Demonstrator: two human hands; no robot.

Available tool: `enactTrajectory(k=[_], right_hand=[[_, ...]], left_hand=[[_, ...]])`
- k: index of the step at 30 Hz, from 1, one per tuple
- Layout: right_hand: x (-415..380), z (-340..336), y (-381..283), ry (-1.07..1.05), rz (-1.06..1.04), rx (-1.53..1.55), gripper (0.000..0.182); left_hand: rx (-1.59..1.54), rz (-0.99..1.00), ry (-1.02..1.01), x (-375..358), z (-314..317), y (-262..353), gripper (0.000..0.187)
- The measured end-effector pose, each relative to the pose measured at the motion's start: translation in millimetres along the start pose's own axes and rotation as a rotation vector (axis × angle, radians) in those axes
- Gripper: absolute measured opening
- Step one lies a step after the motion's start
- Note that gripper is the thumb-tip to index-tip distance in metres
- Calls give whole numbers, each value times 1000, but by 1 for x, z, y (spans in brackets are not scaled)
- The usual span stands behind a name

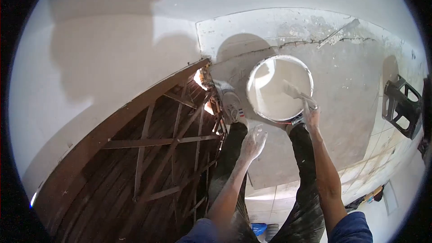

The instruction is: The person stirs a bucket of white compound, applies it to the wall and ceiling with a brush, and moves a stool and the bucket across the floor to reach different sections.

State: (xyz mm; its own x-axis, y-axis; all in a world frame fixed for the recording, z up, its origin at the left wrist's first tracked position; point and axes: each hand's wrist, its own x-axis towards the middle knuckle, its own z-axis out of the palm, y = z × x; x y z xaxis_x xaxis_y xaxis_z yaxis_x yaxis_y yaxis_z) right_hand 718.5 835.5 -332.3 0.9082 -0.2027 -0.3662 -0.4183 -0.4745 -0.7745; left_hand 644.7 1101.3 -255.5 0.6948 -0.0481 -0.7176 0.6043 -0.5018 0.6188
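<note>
My right hand (311, 110) is closed around the handle of a paintbrush (293, 91), its broad end thickly coated in white over the bucket. Whether the tip touches the mixture is hard to tell. The round bucket (250, 101) has a smeared rim and holds a smooth, off-white mixture (274, 97). My left hand (254, 143), dusted with white, hovers just below the bucket, between my legs. Its fingers are loosely bent and apart, with nothing in them. My left shoe (232, 107) is beside the bucket; most of my right foot is hidden behind it.
A brown wooden frame with crossed slats (173, 140) lies along the left, with broken edges near my left foot. A black step stool (402, 108) is at the far right. Grey sheeting (342, 121) covers the floor. Stained, cracked wall (310, 25) runs behind the bucket.
</note>
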Motion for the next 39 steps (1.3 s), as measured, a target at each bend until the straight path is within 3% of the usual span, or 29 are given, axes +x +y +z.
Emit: enactTrajectory(k=[4, 8, 12, 16, 22, 24, 29, 32, 34, 36, 39], right_hand=[[5, -22, -68, 123, 389, 711, 30], [26, -14, -134, 111, 285, 879, 37], [68, 72, -199, -76, 118, 885, 32], [121, 222, -189, -9, 56, 643, 21], [144, 334, -182, 11, 39, 406, 23], [142, 350, -182, 34, -34, 410, 22], [137, 373, -190, 11, 42, 436, 21], [125, 382, -179, 79, -56, 470, 21], [108, 331, -193, -146, 97, 625, 22], [95, 308, -191, -205, 182, 762, 23], [100, 315, -176, 35, 52, 619, 19]], left_hand=[[-7, 17, 10, 1, -11, -12, 42], [-76, -27, 12, 2, -29, -10, 42], [-82, 4, 37, 4, -38, -14, 41], [-56, -19, 37, 6, -48, -8, 41], [-63, -89, -9, 10, -59, -7, 42], [-100, -175, -101, 12, -63, -4, 49], [-127, -89, -75, 9, -59, -10, 51], [-142, -123, -110, 10, -63, -1, 51], [-137, -118, -132, 11, -62, -5, 51], [-101, -110, -107, 9, -59, -9, 51], [-78, -106, -69, 9, -55, -15, 57]])
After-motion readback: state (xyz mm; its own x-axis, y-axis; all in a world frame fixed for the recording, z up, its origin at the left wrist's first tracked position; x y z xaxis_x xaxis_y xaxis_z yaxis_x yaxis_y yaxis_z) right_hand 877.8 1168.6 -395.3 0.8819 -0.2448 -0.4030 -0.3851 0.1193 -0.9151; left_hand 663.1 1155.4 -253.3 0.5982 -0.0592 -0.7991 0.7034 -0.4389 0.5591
